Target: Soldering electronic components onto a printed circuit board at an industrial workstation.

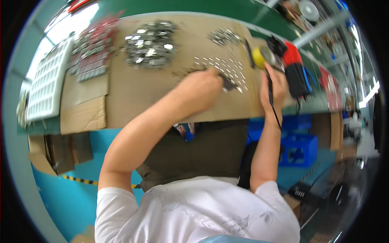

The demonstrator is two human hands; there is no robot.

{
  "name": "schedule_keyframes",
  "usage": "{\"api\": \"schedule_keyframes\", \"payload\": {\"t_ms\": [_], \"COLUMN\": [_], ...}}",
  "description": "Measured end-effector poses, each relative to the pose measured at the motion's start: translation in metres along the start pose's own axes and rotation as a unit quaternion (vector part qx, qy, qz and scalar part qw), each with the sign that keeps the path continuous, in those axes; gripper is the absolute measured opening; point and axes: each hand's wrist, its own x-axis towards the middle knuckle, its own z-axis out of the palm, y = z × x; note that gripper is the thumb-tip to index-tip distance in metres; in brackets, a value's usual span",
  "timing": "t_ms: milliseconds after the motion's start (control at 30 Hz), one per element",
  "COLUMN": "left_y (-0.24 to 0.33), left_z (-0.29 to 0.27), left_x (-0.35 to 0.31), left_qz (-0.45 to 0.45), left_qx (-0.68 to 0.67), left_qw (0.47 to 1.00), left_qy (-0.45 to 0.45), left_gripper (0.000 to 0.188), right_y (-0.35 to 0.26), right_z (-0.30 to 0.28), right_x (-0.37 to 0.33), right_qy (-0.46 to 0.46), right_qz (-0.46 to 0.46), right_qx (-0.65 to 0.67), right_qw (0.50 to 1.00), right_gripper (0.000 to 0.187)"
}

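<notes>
White shirt [206, 204] fills my near view. Right hand [276, 90] has fingers clamped on a black tool [270, 90] beside a yellow disc [257, 57]; left hand [198, 90], fingers unclear to me, partly hides metal strips [235, 74]. Cardboard [137, 93] covers the bench [320, 104]; blue floor [60, 202] below.

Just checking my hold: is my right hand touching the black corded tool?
Touching. The head view shows the right hand holding the black corded tool, its slim handle lying directly against the hand.
</notes>
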Motion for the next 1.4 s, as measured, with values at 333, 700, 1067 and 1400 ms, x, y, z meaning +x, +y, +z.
{"api": "schedule_keyframes", "payload": {"t_ms": [333,700,1067,1400], "left_y": [0.007,0.007,0.014,0.002], "left_z": [-0.002,-0.001,-0.003,0.000], "left_x": [-0.002,0.004,-0.001,-0.003], "left_qz": [-0.033,-0.033,-0.045,0.007], "left_qx": [-0.046,-0.043,-0.067,-0.011], "left_qw": [0.996,0.998,0.996,0.998], "left_qy": [0.076,0.045,0.034,0.063], "left_gripper": [0.014,0.015,0.016,0.015], "right_y": [-0.095,-0.093,-0.095,-0.099], "right_z": [0.026,0.181,0.215,0.080], "right_x": [0.073,0.150,0.158,0.113], "right_qy": [-0.180,-0.202,-0.191,-0.159], "right_qz": [0.133,0.003,-0.113,0.071], "right_qx": [0.370,0.315,0.288,0.424], "right_qw": [0.902,0.927,0.932,0.889], "right_gripper": [0.025,0.030,0.031,0.026]}}
